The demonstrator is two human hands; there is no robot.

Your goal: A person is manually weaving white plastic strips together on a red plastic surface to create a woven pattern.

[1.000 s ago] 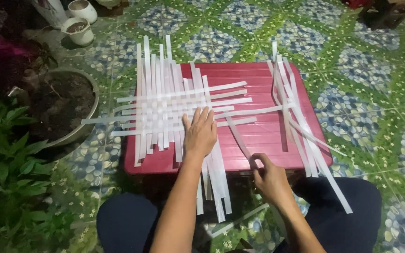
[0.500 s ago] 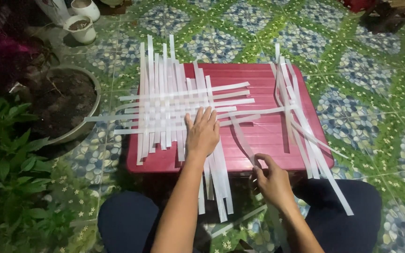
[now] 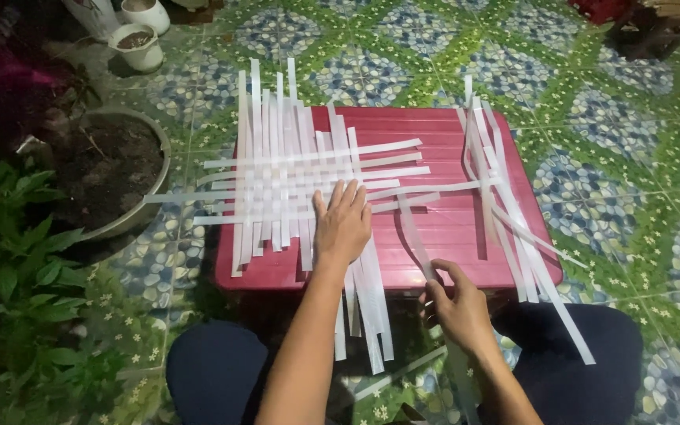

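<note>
The tiled floor (image 3: 615,181) carries a blue and green pattern and fills most of the view. A low red surface (image 3: 450,228) stands on it in front of the seated person. To the left, a round pot of soil (image 3: 112,169) sits among green plants (image 3: 25,267); two small white pots (image 3: 139,31) stand further back.

On the left half of the surface lies a woven mat (image 3: 293,185) of white strips, its loose ends reaching past every edge. A bundle of loose strips (image 3: 505,197) lies along the right edge, hanging over the front.

The left hand (image 3: 344,224) lies flat on the mat's near right corner, fingers spread, grip open, pressing down. The right hand (image 3: 458,307) is at the front edge, its grip pinched on a single strip (image 3: 415,232) that runs up across the surface to the mat.
</note>
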